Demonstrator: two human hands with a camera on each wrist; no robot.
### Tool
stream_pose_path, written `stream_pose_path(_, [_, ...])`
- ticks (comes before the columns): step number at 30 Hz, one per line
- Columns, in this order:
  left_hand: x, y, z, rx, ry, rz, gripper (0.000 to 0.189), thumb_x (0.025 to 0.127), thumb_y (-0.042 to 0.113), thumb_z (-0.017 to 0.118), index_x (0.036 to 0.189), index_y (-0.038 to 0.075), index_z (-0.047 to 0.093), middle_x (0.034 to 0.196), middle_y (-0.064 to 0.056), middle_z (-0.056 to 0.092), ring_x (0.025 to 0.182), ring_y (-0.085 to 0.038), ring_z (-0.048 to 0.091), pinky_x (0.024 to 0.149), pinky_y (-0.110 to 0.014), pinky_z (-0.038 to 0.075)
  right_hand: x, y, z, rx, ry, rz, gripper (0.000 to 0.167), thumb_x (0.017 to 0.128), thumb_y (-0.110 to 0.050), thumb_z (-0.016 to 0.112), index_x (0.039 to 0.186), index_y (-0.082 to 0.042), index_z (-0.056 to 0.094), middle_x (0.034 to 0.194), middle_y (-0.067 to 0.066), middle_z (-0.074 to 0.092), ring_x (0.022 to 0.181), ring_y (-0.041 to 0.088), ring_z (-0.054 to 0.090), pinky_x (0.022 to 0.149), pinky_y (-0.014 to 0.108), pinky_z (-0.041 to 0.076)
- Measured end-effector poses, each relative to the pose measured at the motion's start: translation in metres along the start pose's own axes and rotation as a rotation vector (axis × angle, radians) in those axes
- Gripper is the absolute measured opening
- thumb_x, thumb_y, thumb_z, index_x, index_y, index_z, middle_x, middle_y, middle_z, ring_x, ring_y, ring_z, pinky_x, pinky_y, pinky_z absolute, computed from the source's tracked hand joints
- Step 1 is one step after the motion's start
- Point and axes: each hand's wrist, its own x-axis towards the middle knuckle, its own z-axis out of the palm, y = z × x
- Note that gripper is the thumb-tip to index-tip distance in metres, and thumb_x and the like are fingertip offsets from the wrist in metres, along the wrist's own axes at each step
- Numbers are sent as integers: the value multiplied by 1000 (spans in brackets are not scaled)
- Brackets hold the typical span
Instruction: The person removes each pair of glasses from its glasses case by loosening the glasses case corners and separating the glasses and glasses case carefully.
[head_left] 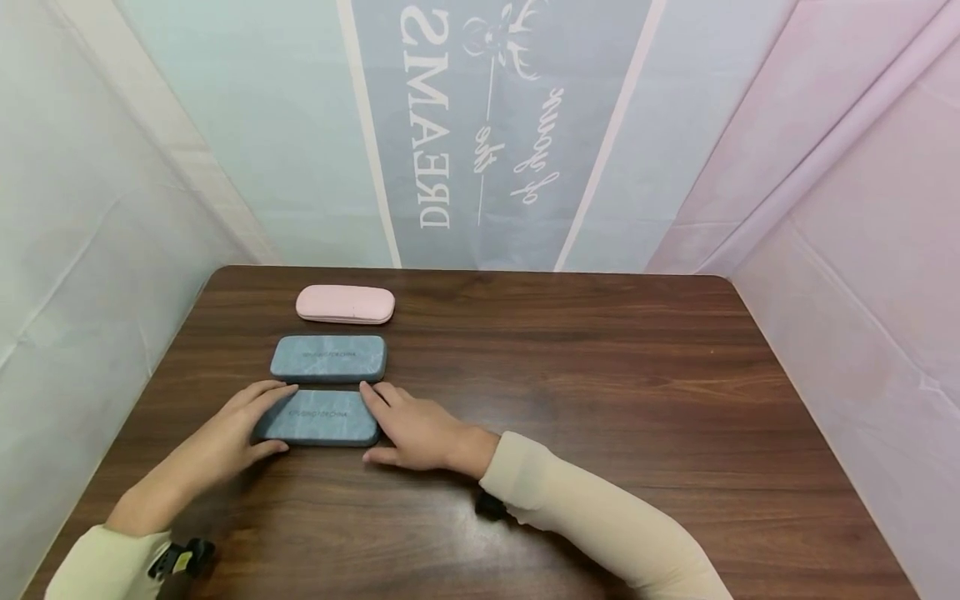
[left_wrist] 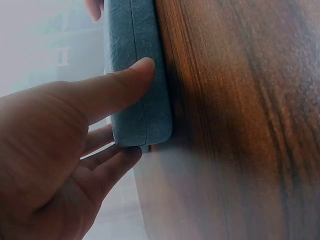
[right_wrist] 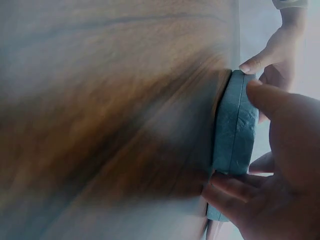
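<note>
The nearest blue glasses case [head_left: 322, 418] lies flat on the wooden table, its lid closed and dark lettering on top. My left hand [head_left: 238, 427] grips its left end, with the thumb on the near side and the fingers around the end and far side. At the right end my right hand [head_left: 420, 432] holds the same case between thumb and fingers. The left wrist view shows the left thumb [left_wrist: 132, 82] across the case's seam. Just beyond it sits a matching blue case [head_left: 327, 358], and behind that a pink glasses case [head_left: 345, 304].
All three cases form a column on the left part of the brown table [head_left: 585, 375]. Fabric walls stand on the left [head_left: 82, 217], at the back with printed lettering [head_left: 480, 125], and on the right [head_left: 847, 250].
</note>
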Motion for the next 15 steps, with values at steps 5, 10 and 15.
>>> stream_pose_path(5, [3, 0, -2, 16, -13, -6, 77, 74, 8, 91, 139, -7, 52, 133, -30, 51, 122, -49, 49, 98, -64, 42, 6, -4, 3, -47, 36, 31, 89, 99, -53, 60, 161, -2, 21, 157, 14, 36, 141, 22, 43, 98, 30, 50])
stream_pose_path(10, [3, 1, -1, 31, -23, -13, 77, 74, 8, 91, 139, -8, 52, 133, -31, 51, 122, -50, 49, 97, -65, 43, 10, -7, 7, -86, 54, 55, 84, 100, -51, 60, 159, -1, 27, 155, 14, 41, 140, 23, 46, 101, 31, 50])
stream_pose_path(15, [3, 1, 1, 45, -11, -3, 78, 73, 8, 92, 138, -7, 53, 131, -30, 52, 121, -49, 50, 97, -64, 43, 12, -9, 6, -135, 63, 82, 81, 99, -51, 62, 156, -1, 33, 152, 13, 46, 137, 22, 50, 102, 31, 49])
